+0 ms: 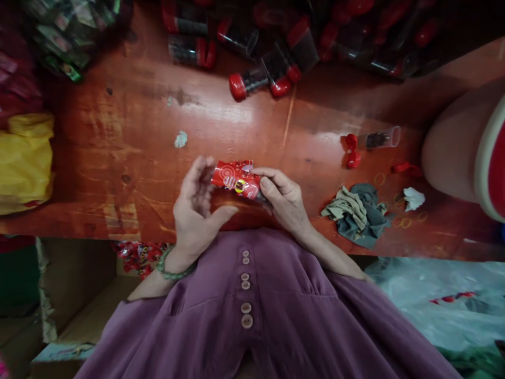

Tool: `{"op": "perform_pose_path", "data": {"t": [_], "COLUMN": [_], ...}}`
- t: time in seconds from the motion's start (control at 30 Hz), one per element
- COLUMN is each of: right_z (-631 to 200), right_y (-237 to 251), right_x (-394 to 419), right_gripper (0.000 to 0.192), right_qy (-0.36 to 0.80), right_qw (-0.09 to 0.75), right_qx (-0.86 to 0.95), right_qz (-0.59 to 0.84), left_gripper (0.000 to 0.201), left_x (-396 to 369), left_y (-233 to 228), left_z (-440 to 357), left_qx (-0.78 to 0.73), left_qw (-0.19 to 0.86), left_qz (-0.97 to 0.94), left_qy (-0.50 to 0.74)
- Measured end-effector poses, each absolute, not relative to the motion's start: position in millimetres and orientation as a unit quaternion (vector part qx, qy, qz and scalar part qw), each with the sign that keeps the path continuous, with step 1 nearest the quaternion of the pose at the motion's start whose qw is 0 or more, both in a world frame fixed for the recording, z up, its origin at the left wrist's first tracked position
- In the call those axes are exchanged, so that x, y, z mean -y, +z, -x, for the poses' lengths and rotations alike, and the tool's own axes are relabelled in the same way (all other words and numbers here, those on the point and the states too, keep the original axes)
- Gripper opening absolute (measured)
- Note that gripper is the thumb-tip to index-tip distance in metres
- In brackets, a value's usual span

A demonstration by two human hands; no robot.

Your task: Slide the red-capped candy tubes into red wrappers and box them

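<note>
My right hand [284, 198] grips a small bottle wrapped in a red printed label sleeve [236, 179], held sideways just above the red wooden table [118, 158]. The fingers of my left hand [196, 208] are spread and curl around the sleeve's left end, touching it lightly. A green bead bracelet [173, 269] circles my left wrist. The bottle itself is mostly hidden by the sleeve and my right fingers.
Several red-capped bottles [272, 73] lie piled at the table's far edge. A clear bottle [379, 139] with loose red caps [351, 150] lies to the right, near a grey rag [357, 213] and rubber bands [402, 221]. A yellow bag [26, 158] sits left. Another person's arm [450, 147] rests at right.
</note>
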State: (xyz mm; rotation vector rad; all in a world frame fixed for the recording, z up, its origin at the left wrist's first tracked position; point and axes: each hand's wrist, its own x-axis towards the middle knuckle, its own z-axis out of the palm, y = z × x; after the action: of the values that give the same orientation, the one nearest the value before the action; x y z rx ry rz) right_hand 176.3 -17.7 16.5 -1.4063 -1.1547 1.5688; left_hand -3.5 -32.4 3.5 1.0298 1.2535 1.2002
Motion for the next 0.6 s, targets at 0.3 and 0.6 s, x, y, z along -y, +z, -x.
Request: {"op": "perform_pose_path", "data": {"t": [0.3,0.6], "right_z": [-161,-172], "right_y": [17,6], "right_x": [13,18], "right_gripper": [0.039,0.03], "right_qy": [0.533,0.643], "right_qw": [0.323,0.349], "right_qx": [0.623,0.483], "right_qz": [0.472,0.481], "left_gripper": [0.027,0.021], "left_x": [20,14], "left_y": [21,11], "left_z": [-15,-12], "left_qx": [-0.505,-0.495], "left_qw": [0.67,0.638], "left_qz": [-0.153,-0.162], "left_qy": [0.522,0.566]}}
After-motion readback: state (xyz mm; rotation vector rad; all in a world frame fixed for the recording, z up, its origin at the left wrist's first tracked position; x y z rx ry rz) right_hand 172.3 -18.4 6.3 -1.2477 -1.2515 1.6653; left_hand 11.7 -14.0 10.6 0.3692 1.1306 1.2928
